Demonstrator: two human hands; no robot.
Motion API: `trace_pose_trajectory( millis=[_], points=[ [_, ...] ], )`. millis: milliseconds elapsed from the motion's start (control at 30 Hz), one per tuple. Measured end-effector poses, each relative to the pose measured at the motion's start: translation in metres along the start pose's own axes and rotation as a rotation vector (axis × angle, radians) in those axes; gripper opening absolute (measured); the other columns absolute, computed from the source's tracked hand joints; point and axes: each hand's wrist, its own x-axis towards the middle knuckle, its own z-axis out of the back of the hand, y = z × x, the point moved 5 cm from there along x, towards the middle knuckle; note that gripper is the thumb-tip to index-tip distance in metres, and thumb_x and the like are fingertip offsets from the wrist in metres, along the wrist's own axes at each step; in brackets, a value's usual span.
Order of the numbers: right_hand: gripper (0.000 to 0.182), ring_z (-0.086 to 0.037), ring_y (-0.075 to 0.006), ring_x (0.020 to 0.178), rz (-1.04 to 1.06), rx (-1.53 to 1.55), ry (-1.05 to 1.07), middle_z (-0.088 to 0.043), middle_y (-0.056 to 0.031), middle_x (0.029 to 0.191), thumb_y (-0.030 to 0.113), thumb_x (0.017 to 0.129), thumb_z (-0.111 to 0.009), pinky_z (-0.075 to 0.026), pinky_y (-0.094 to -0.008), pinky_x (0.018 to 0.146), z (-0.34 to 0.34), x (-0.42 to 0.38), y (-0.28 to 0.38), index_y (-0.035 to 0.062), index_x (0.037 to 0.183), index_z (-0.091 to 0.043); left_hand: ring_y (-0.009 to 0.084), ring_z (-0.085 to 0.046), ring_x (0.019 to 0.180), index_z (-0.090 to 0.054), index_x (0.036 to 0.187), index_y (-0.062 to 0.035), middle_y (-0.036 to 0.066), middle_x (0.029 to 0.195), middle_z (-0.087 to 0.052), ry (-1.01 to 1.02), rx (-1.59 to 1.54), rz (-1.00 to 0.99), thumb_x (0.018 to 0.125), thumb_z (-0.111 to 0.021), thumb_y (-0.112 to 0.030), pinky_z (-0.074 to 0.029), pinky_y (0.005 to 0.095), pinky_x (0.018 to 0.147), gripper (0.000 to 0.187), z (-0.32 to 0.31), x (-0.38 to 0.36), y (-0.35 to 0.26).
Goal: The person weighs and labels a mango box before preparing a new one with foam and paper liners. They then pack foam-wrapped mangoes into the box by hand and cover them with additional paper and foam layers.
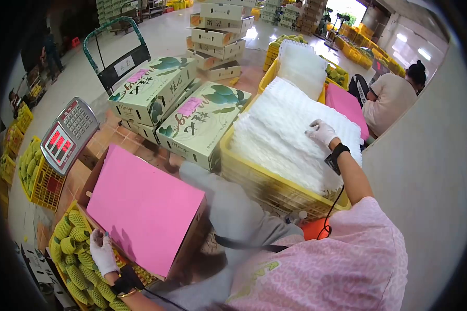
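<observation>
My left hand (104,253), in a white glove with bare fingertips, is beside the near left edge of a pink sheet (145,207). Its fingers are bent and a little apart, with nothing visible in them. The pink sheet covers the top of an open carton (188,239) by my lap. Below that hand, mangoes in yellow-green foam nets (80,277) fill a crate. My gloved right hand (323,132) rests on a stack of white foam sheets (290,122), thumb and fingers apart. These sheets rise above the rim of a yellow crate (275,184).
A scale (70,135) with red digits stands at the left. Printed mango cartons (205,119) lie ahead, near a hand cart (122,65). More cartons (218,39) are stacked behind. A seated person (392,101) is at the right by a wall (420,181).
</observation>
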Motion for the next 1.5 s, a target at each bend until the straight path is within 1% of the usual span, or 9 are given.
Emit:
trace_pose_trajectory(
  millis=[200,400,633,733,867,1200,1267,1367,1500],
  points=[
    [0.036,-0.059,-0.0286,0.091,-0.109,-0.078,-0.127,-0.063,-0.0148,0.092,0.030,0.073,-0.065,-0.045,-0.0349,0.079,0.001,-0.008,-0.006,0.0071,0.099,-0.058,0.0154,-0.053,0.094,-0.044,0.119,0.0033,0.011,0.109,-0.052,0.025,-0.046,-0.008,0.084,-0.048,0.003,-0.044,0.0260,0.082,0.035,0.001,-0.002,0.001],
    [0.026,-0.059,-0.0277,0.086,0.204,-0.710,0.291,-0.060,-0.0162,0.098,0.017,0.071,-0.064,-0.045,-0.0372,0.077,-0.024,0.035,-0.003,0.0027,0.093,-0.064,0.0165,-0.054,0.095,-0.045,0.118,0.0034,0.012,0.108,-0.053,0.030,0.027,-0.043,0.082,-0.049,0.003,-0.044,0.0266,0.080,0.036,0.007,-0.006,0.000],
    [0.026,-0.060,-0.0174,0.063,0.046,-0.439,0.212,-0.064,-0.0071,0.086,0.013,0.076,-0.053,-0.050,-0.0334,0.061,0.048,0.049,-0.002,0.0038,0.098,-0.062,0.0166,-0.055,0.092,-0.046,0.115,0.0038,0.011,0.104,-0.055,0.018,0.052,-0.043,0.081,-0.051,0.002,-0.044,0.0270,0.081,0.035,0.013,-0.007,0.001],
    [0.018,-0.061,-0.0225,0.062,-0.126,0.210,0.049,-0.062,-0.0145,0.073,0.011,0.074,-0.053,-0.051,-0.0324,0.059,0.088,0.033,-0.016,0.0001,0.086,-0.061,0.0149,-0.054,0.086,-0.047,0.114,0.0032,0.009,0.099,-0.055,0.007,0.042,-0.087,0.081,-0.050,0.002,-0.044,0.0259,0.077,0.033,0.010,-0.002,0.002],
    [0.017,-0.060,-0.0301,0.074,0.150,-0.087,-0.577,-0.062,-0.0177,0.077,0.014,0.078,-0.052,-0.048,-0.0369,0.066,0.144,0.045,-0.022,0.0006,0.084,-0.060,0.0144,-0.053,0.090,-0.046,0.114,0.0036,0.008,0.102,-0.055,0.029,0.157,-0.047,0.084,-0.047,0.001,-0.043,0.0262,0.080,0.031,0.006,-0.011,-0.015],
    [0.025,-0.059,-0.0358,0.083,0.066,-0.012,-0.507,-0.060,-0.0240,0.088,0.020,0.080,-0.049,-0.046,-0.0378,0.076,0.186,0.026,0.021,0.0009,0.093,-0.059,0.0178,-0.052,0.101,-0.045,0.118,0.0038,0.012,0.111,-0.053,-0.020,0.051,-0.027,0.084,-0.047,0.003,-0.040,0.0281,0.089,0.034,0.006,-0.008,-0.011],
    [0.018,-0.059,-0.0187,0.067,0.041,0.326,-0.263,-0.061,-0.0099,0.076,0.016,0.079,-0.053,-0.047,-0.0298,0.062,0.174,0.018,0.032,0.0014,0.089,-0.058,0.0178,-0.051,0.102,-0.044,0.118,0.0039,0.012,0.112,-0.053,-0.026,-0.004,-0.050,0.084,-0.048,0.002,-0.040,0.0278,0.089,0.034,0.003,-0.007,-0.012],
    [0.017,-0.057,-0.0151,0.067,0.252,0.201,-0.328,-0.060,-0.0073,0.075,0.015,0.080,-0.054,-0.046,-0.0277,0.060,0.160,0.014,0.059,0.0018,0.089,-0.057,0.0189,-0.050,0.104,-0.043,0.119,0.0032,0.012,0.114,-0.051,-0.100,-0.126,-0.222,0.084,-0.051,0.000,-0.040,0.0287,0.090,0.036,-0.012,-0.022,-0.047],
    [0.017,-0.057,-0.0213,0.070,0.629,0.095,-0.396,-0.059,-0.0128,0.076,0.016,0.081,-0.054,-0.045,-0.0321,0.064,0.133,-0.047,0.177,0.0010,0.090,-0.056,0.0241,-0.048,0.103,-0.022,0.135,-0.0064,0.017,0.118,-0.044,0.318,-0.278,-0.499,0.074,-0.063,-0.007,-0.041,0.0344,0.089,0.073,-0.095,-0.098,-0.176]
  ],
)
